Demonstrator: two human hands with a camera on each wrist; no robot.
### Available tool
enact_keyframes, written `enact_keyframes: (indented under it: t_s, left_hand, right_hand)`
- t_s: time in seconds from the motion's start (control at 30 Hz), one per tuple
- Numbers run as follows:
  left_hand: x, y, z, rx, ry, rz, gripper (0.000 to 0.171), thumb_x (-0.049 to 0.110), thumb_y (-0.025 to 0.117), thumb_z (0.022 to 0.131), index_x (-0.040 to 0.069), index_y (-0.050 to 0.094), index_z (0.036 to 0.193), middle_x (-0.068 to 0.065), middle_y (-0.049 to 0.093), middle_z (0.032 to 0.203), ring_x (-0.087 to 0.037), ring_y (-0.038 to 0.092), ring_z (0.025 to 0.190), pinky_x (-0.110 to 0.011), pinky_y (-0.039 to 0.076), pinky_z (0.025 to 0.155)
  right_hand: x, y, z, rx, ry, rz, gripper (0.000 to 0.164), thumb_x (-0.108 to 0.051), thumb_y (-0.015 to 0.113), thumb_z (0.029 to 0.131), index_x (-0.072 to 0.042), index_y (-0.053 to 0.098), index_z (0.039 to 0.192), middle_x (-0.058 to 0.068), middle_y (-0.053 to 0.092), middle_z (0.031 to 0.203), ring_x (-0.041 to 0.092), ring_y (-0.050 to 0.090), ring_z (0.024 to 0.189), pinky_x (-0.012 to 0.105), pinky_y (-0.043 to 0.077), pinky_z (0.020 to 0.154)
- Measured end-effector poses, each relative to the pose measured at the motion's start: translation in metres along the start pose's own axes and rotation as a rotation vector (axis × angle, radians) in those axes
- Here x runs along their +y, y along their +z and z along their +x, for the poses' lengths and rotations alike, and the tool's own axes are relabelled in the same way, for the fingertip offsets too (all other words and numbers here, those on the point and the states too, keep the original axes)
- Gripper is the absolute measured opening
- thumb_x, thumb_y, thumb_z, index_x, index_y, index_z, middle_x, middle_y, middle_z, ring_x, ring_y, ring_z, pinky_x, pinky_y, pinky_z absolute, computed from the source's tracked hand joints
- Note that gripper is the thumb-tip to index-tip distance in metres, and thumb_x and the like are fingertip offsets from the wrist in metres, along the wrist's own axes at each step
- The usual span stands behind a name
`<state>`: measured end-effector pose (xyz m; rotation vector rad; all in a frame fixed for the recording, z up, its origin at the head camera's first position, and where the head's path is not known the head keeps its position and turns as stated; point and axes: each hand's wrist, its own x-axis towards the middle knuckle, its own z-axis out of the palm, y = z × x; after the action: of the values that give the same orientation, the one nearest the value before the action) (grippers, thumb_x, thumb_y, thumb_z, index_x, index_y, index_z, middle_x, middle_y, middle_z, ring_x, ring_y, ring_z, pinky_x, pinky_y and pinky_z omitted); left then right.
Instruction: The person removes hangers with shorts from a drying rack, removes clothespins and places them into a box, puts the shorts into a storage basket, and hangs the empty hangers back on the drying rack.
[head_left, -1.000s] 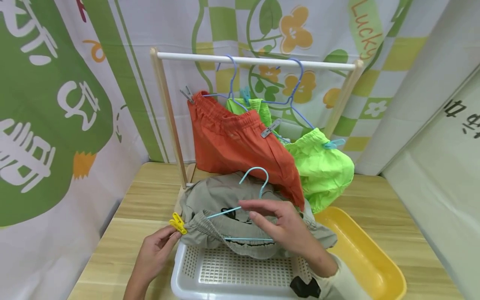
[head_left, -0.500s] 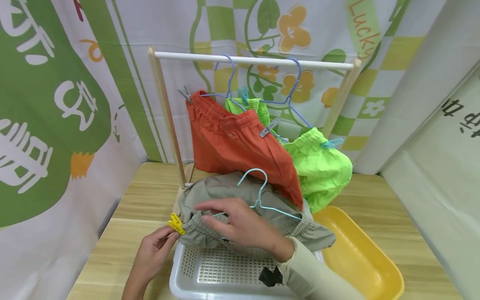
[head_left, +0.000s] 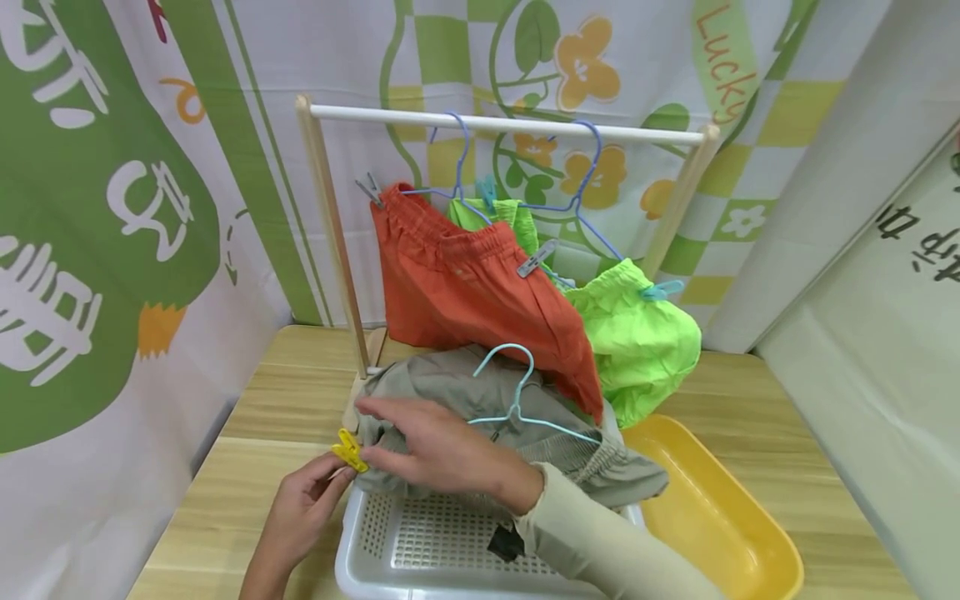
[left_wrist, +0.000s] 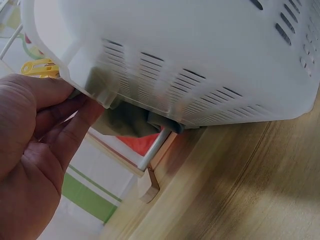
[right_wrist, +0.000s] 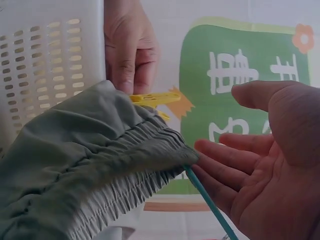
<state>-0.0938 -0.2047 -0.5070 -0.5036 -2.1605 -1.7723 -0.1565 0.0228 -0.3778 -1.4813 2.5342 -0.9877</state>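
Slid the right hand (head_left: 438,446), loosely spread, toward frame left since a second ago.
Still pinching grey shorts (head_left: 450,379) lower left with the left hand (head_left: 303,504), right by the yellow clip (head_left: 349,452).

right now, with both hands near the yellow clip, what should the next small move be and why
I'd probably curl the right hand gently around the waistband and turquoise hanger together, to steady them: that hand is open beside the spot where the hanger meets the waistband, while the left hand pinches the grey garment next to the yellow clip.
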Motion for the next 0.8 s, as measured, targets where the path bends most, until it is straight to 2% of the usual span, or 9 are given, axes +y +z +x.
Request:
enact_keyframes:
  t_s: [0.13,0.23,0.37,0.5,0.63,0.8]
  left_hand:
    - [0.000,-0.001,0.000,-0.011,0.011,0.008,0.024,-0.015,0.060,0.097,0.001,0.072,0.109,-0.012,0.071,0.110,-0.012,0.067,0.105,-0.024,0.056,0.088]
    - [0.000,-0.003,0.000,-0.012,0.022,0.017,0.026,-0.016,0.060,0.096,0.003,0.073,0.109,-0.011,0.071,0.107,-0.012,0.067,0.101,-0.023,0.056,0.085]
    - [-0.001,-0.003,0.000,-0.012,0.036,0.023,0.027,-0.017,0.060,0.095,0.002,0.073,0.109,-0.010,0.072,0.107,-0.010,0.067,0.102,-0.022,0.056,0.085]
    - [-0.001,-0.003,0.000,-0.011,0.035,0.048,0.025,-0.016,0.061,0.095,0.001,0.073,0.109,-0.007,0.072,0.106,-0.010,0.067,0.100,-0.022,0.056,0.084]
    - [0.000,-0.002,0.000,-0.004,0.014,0.079,0.023,-0.015,0.063,0.095,0.001,0.073,0.109,-0.004,0.073,0.105,-0.010,0.068,0.098,-0.022,0.057,0.082]
    - [0.000,-0.002,-0.001,0.001,-0.012,0.091,0.021,-0.014,0.063,0.096,-0.004,0.072,0.112,-0.004,0.073,0.111,-0.008,0.067,0.104,-0.022,0.056,0.085]
  right_hand:
    - [-0.001,0.005,0.005,-0.031,0.038,-0.081,0.059,-0.032,0.065,0.103,-0.009,0.047,0.154,0.005,0.060,0.143,0.010,0.053,0.130,0.025,0.041,0.108]
    - [-0.002,0.010,0.010,-0.047,0.033,-0.142,0.056,-0.035,0.064,0.104,-0.009,0.050,0.151,0.001,0.063,0.138,0.008,0.056,0.127,0.023,0.044,0.105]
    - [0.000,0.018,0.017,-0.047,0.006,-0.195,0.040,-0.038,0.065,0.103,-0.015,0.062,0.136,-0.005,0.070,0.122,0.005,0.063,0.110,0.020,0.050,0.091]
    - [0.000,0.024,0.023,-0.042,-0.004,-0.241,0.028,-0.040,0.066,0.102,-0.018,0.067,0.119,-0.010,0.070,0.101,0.002,0.063,0.089,0.022,0.051,0.075]
    - [-0.002,0.028,0.026,-0.038,0.016,-0.274,0.028,-0.043,0.067,0.101,-0.021,0.068,0.118,-0.014,0.068,0.096,-0.001,0.061,0.084,0.021,0.050,0.067]
    - [-0.003,0.033,0.030,-0.047,0.042,-0.324,0.035,-0.048,0.067,0.100,-0.021,0.069,0.122,-0.013,0.066,0.100,-0.001,0.058,0.085,0.016,0.046,0.065]
